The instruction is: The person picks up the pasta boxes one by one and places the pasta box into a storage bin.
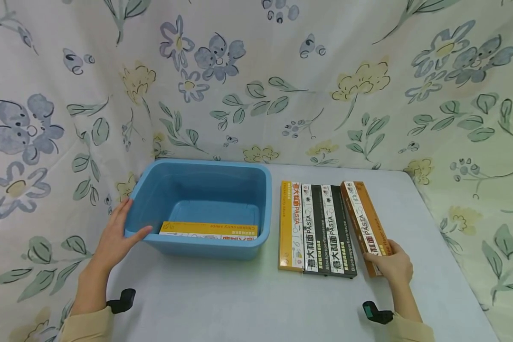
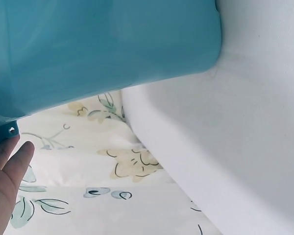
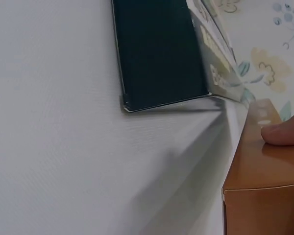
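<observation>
This looks like a small curtained-off nook, since pale cloth (image 1: 248, 57) printed with blue and yellow flowers hangs behind and along both sides of a plain white worktop (image 1: 222, 301), though the kind of building cannot be told.

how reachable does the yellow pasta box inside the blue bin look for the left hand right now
Probably yes: the blue bin is open on top, nothing seems to cover the yellow pasta box, and the left hand touches the bin; only the bin's wall seems in the way.
</observation>
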